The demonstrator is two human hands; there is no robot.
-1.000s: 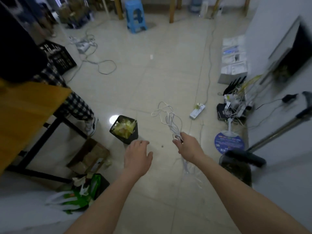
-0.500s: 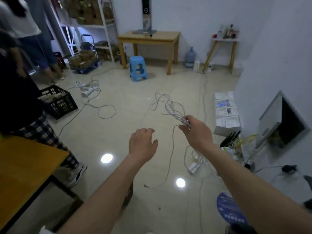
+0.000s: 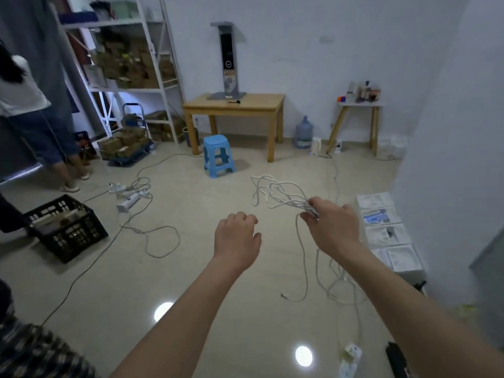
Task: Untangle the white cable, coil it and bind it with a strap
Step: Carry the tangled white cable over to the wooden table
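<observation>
From the head camera: the right hand [image 3: 334, 227] is out in front at mid-height, fingers curled round a bunch of the white cable [image 3: 283, 195]; tangled loops stick up and away to the left of the fist, and loose strands drop beneath it, trailing down in slack curves with a free end [image 3: 285, 296] hanging low above the tiled floor [image 3: 191, 268]; the left hand [image 3: 237, 238] floats just left of it, apart from the cable, fingers loosely bent, holding nothing; no strap that I can make out. Beyond the hands a blue stool [image 3: 218, 155] stands in front of a wooden table [image 3: 234, 110]; a black crate [image 3: 65, 227] sits on the floor at left, near a power strip [image 3: 128, 203] with cords snaking off it; white boxes [image 3: 387, 230] line the wall at right; a person [image 3: 30, 105] stands at far left.
</observation>
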